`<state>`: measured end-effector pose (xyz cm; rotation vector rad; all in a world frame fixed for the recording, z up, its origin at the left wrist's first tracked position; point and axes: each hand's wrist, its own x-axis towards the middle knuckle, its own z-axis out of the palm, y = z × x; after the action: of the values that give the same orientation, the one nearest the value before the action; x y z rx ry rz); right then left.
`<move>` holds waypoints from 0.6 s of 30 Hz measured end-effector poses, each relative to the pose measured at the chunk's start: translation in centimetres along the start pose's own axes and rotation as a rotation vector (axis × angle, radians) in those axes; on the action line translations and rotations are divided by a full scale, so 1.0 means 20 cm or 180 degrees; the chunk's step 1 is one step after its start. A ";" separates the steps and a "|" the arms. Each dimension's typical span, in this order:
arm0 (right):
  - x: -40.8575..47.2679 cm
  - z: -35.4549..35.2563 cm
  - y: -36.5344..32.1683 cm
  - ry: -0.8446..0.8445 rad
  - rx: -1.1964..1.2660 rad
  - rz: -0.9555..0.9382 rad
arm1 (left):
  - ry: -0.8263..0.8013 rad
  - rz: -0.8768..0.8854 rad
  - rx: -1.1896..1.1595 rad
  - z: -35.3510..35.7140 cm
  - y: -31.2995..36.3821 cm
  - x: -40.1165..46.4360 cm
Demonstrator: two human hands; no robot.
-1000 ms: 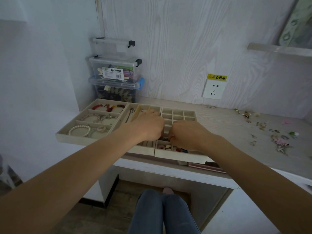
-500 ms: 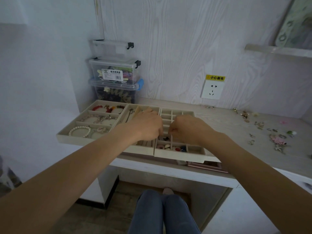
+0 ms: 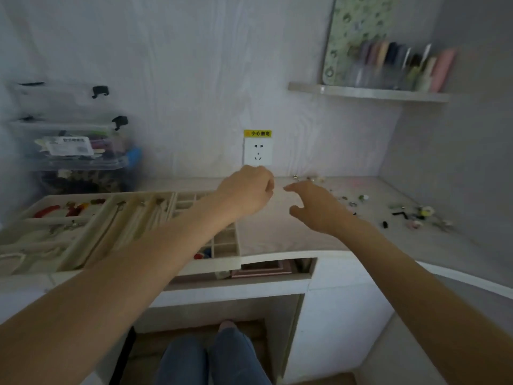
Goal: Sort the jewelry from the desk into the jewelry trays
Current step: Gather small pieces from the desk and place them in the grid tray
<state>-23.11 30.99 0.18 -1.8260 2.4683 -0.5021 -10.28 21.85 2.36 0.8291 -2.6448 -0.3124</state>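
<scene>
- Pale wood-grain wall panelling is standing behind a light bench [image 3: 277, 232] whose top is running from the left side into a corner on the right.
- Three cream jewelry trays [image 3: 91, 232] are lying side by side on the left part of the bench, the rightmost one divided into small square cells and sticking out past the front edge.
- Stacked clear storage boxes [image 3: 75, 143] are sitting behind the trays against the wall, with a labelled one in the middle.
- One narrow shelf [image 3: 369, 93] is hanging on the wall at upper right, carrying a row of blurred upright items and a patterned board.
- Blue-jeaned knees [image 3: 211, 359] are showing below the bench.
- The left hand [image 3: 247, 190] is hovering above the bare middle of the bench, just right of the trays, its fingers [image 3: 268, 184] curled in loosely; whether anything is pinched inside them cannot be told.
- The right hand [image 3: 316, 207] is reaching beside it toward the right, fingers spread and released, holding nothing.
- One white wall socket [image 3: 257, 152] with a yellow warning sticker is sitting just above the left hand.
- Loose jewelry [image 3: 410, 215] is lying scattered on the right part of the bench, well apart from the trays and beyond the right hand.
- Red pieces [image 3: 47, 211] and a few chains are lying in the left trays, too blurred to tell more.
</scene>
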 end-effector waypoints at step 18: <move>-0.14 -0.22 1.36 0.0106 -0.0391 0.1926 | -0.1070 0.0560 -0.0807 0.93 0.92 0.85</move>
<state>-48.32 41.69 -3.56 -0.9997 2.9282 -0.3452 -39.88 28.53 -4.47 0.4935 -2.8734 -0.7810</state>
